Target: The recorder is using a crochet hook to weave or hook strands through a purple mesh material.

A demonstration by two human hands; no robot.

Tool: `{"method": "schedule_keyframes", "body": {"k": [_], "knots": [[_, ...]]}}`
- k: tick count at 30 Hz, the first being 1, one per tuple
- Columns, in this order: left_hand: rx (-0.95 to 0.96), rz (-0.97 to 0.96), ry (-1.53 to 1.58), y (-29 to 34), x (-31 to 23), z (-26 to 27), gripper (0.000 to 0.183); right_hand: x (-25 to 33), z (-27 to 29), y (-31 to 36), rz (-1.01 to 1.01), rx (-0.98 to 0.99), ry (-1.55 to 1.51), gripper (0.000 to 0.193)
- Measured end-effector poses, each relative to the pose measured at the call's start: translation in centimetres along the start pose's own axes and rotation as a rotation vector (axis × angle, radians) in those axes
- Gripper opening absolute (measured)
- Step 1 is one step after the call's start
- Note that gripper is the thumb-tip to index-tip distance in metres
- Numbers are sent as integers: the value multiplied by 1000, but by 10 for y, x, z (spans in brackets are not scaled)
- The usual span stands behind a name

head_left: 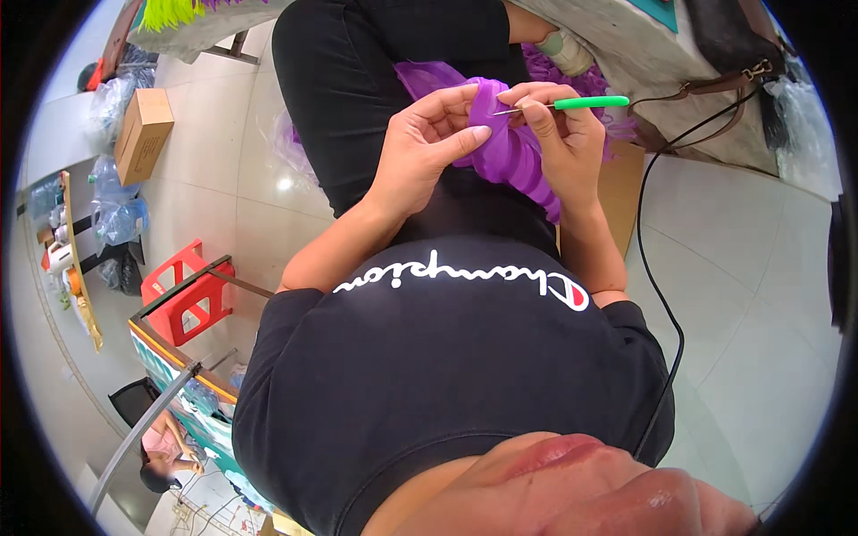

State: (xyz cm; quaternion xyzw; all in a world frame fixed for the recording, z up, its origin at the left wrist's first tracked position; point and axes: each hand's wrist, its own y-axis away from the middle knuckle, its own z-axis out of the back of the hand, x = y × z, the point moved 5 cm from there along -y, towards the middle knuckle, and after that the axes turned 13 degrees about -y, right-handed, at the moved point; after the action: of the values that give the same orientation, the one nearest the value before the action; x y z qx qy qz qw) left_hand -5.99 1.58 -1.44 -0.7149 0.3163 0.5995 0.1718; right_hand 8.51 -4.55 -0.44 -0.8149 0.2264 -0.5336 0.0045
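My left hand [427,147] pinches a piece of thin, sheer purple fabric [505,147] between thumb and fingers, over my lap. The cloth is gathered in folds and hangs down between my hands onto my dark trousers. My right hand [567,143] is closed on a slim tool with a green handle [592,103] and a thin metal shaft like a needle. Its tip points left and meets the purple cloth near my left fingertips. The exact shape of the tip is too small to tell.
More purple fabric [581,76] lies beyond my right hand. A brown strap and dark bag [733,40] sit at the upper right, with a black cable [645,241] running down. At left are a cardboard box [145,134], a red stool [189,290] and a seated person [165,447].
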Motion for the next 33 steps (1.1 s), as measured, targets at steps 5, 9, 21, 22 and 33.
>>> {"method": "schedule_keyframes", "body": {"k": [5, 9, 21, 22, 33], "knots": [[0, 0, -9, 0, 3, 1, 42, 0, 0, 0, 14, 41, 51, 12], [-4, -1, 1, 1, -1, 0, 41, 2, -1, -1, 34, 42, 77, 11], [9, 0, -71, -2, 3, 3, 44, 30, -23, -2, 619, 499, 917, 9], [1, 22, -58, -2, 5, 4, 45, 32, -29, -1, 629, 492, 980, 6], [344, 32, -417, 18, -23, -2, 28, 112, 156, -154, 736, -513, 889, 13]]}}
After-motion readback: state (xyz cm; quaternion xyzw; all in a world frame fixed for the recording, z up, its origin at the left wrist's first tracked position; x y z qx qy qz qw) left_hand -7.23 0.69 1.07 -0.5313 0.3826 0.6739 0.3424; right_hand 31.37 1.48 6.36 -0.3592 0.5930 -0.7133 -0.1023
